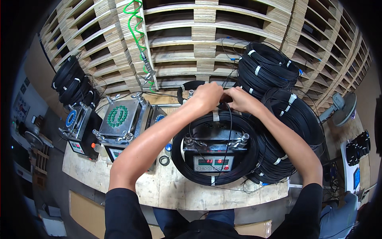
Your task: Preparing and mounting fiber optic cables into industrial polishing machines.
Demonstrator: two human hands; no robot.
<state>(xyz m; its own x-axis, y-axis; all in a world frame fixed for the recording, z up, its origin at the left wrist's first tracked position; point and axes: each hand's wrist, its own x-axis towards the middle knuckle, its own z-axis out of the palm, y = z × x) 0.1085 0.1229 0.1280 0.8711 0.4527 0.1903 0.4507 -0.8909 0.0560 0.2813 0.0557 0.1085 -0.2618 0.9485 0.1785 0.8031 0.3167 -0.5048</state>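
My left hand (210, 96) and my right hand (238, 98) meet at the top of a coil of black cable (254, 153). The fingers of both are closed around loose black cable there, though the left fingertips are mostly hidden. The coil leans upright in front of a metal machine with a lit control panel (213, 163), which shows through its middle. White tape bands bind the coil at top and bottom. Loose strands hang from my hands across the ring.
Two more machines, one with a green ring fixture (117, 116) and one with a blue ring (71, 118), stand left on the wooden table (179, 193). Taped cable coils (262, 75) pile at the right. Pallets (205, 36) rise behind. A green air hose (135, 30) hangs down.
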